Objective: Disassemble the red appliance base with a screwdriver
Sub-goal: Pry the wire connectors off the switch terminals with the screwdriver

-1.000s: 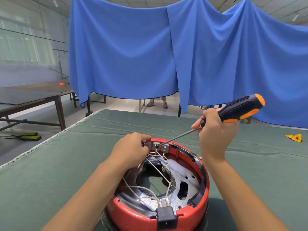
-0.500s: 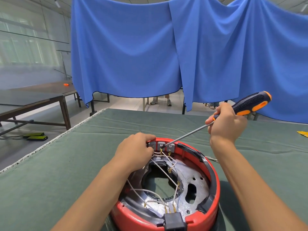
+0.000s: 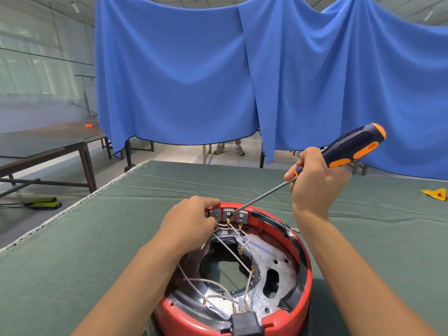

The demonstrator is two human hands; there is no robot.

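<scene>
The red appliance base lies open side up on the green table, showing a metal plate, white wires and a black socket at its near edge. Three grey terminal blocks sit on its far rim. My left hand grips the far rim beside the leftmost block. My right hand holds a screwdriver with a black and orange handle, raised to the right of the base. The shaft slants down to the left and its tip rests at the middle terminal block.
The green cloth table extends left and right of the base. A yellow piece lies at the far right. A blue curtain hangs behind, with a person's feet below it. A dark table stands at the left.
The view has shifted slightly. My right hand and the screwdriver sit a little further right relative to the base; the tip stays at the terminal blocks. My left hand keeps its grip on the rim.
</scene>
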